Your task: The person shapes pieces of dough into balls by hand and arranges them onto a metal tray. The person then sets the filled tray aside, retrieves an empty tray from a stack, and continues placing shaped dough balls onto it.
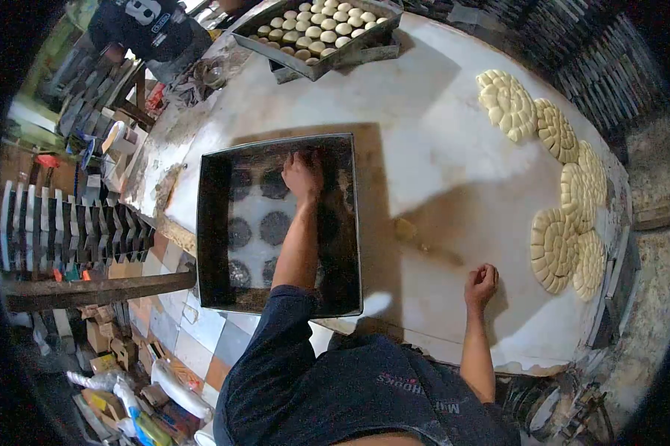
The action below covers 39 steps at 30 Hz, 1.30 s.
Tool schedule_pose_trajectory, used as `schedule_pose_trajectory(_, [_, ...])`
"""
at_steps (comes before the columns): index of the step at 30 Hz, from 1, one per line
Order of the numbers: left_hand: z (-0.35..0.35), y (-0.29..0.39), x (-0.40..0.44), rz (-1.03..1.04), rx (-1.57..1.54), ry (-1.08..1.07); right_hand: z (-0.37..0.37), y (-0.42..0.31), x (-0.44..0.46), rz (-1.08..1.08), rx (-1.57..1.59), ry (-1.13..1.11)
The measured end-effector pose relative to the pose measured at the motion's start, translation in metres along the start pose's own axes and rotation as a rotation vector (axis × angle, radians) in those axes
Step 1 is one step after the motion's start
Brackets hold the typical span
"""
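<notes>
A deep, dark square baking pan stands on the pale tabletop, with several dark round patches on its lighter bottom. My left hand reaches down inside it near the far wall, fingers curled against the dark metal. Whatever those fingers hold, if anything, is lost in the shadow. To the right of the pan, my right hand is held loosely closed over the table, with nothing visible in it. Between that hand and the pan is a blurred, long yellowish-brown thing whose kind I cannot make out.
Scored rounds of pale dough lie along the table's right side. A tray of dough balls rests on another tray at the back. Behind it at upper left is another person in a dark shirt. A wooden beam juts in from the left.
</notes>
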<state>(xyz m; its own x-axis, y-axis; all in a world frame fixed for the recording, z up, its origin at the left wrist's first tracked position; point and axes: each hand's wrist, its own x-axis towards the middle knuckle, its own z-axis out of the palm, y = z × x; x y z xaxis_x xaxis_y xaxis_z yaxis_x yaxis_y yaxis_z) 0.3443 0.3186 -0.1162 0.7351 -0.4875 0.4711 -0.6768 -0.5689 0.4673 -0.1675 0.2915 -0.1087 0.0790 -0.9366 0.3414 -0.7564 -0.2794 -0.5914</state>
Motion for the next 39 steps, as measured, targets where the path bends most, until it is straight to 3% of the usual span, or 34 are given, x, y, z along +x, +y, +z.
schedule_pose_trajectory(2, [0.013, -0.015, -0.001, 0.050, -0.099, 0.032, 0.000, -0.003, 0.000, -0.037, 0.028, 0.020])
schedule_pose_trajectory(4, [-0.019, 0.008, 0.010, -0.129, -0.078, -0.213, 0.000, -0.005, 0.002, -0.039, 0.052, 0.028])
schedule_pose_trajectory(6, [-0.028, 0.014, 0.013, 0.058, -0.101, -0.019, 0.000, -0.004, -0.001, -0.008, 0.059, 0.002])
schedule_pose_trajectory(8, [-0.048, 0.024, 0.025, -0.084, -0.062, -0.303, 0.000, -0.007, 0.001, 0.020, 0.096, 0.021])
schedule_pose_trajectory(10, [-0.046, 0.013, 0.029, -0.106, -0.095, -0.295, 0.000, -0.007, 0.000, -0.067, 0.041, 0.017])
schedule_pose_trajectory(18, [-0.091, 0.001, -0.019, 0.120, 0.214, -0.396, 0.007, -0.001, -0.001, 0.008, 0.123, 0.082])
schedule_pose_trajectory(21, [-0.094, -0.019, -0.035, 0.259, 0.174, -0.397, 0.003, -0.004, -0.001, 0.028, 0.154, 0.055])
schedule_pose_trajectory(24, [-0.105, -0.034, -0.032, 0.153, 0.049, -0.583, -0.002, -0.009, 0.003, -0.029, 0.070, 0.032])
schedule_pose_trajectory(25, [-0.060, -0.092, -0.036, 0.299, 0.149, -0.552, 0.005, -0.002, 0.002, -0.008, 0.088, 0.055])
schedule_pose_trajectory(26, [-0.073, -0.090, -0.034, 0.316, 0.078, -0.572, 0.009, 0.009, 0.002, 0.010, 0.096, 0.072])
schedule_pose_trajectory(28, [-0.090, -0.083, -0.024, 0.246, -0.182, -0.653, 0.017, 0.026, 0.004, 0.142, 0.332, -0.082])
schedule_pose_trajectory(30, [-0.096, -0.098, -0.024, 0.184, -0.441, -0.522, 0.013, 0.022, 0.008, -0.016, 0.143, 0.066])
schedule_pose_trajectory(31, [-0.090, -0.111, -0.025, 0.195, -0.567, -0.416, 0.005, 0.019, 0.008, -0.063, 0.098, 0.037])
schedule_pose_trajectory(34, [-0.154, -0.082, -0.014, -0.022, -0.395, -0.426, 0.005, 0.013, 0.009, -0.071, 0.098, 0.019])
schedule_pose_trajectory(38, [-0.185, -0.088, -0.030, -0.169, -0.075, -0.520, 0.002, 0.009, 0.011, -0.042, 0.076, -0.030])
schedule_pose_trajectory(39, [-0.188, -0.089, -0.036, -0.162, 0.037, -0.666, 0.002, 0.007, 0.012, -0.041, 0.076, -0.024])
